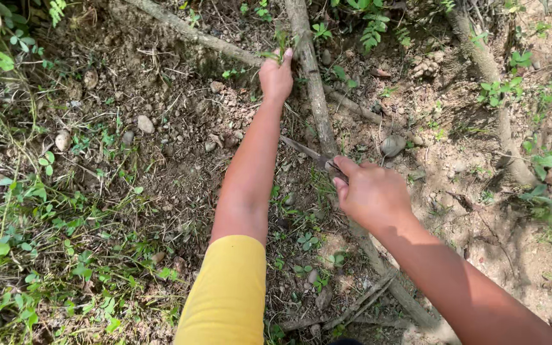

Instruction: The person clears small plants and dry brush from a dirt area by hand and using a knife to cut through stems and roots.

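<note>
My left hand [276, 78] reaches far forward over the soil and is closed on a small green weed [280, 46] growing beside a long bare branch [315, 96]. The arm wears a yellow sleeve [226, 294]. Nearer to me, my right hand [370, 191] grips the handle of a knife, whose thin grey blade [305, 151] points left toward my left forearm. The blade lies just above the ground, next to the branch.
The ground is dry brown soil with small stones [144, 123], a larger stone [392, 145], dead twigs and low green weeds [46, 255] at the left. A second thick root [493, 83] runs down the right side.
</note>
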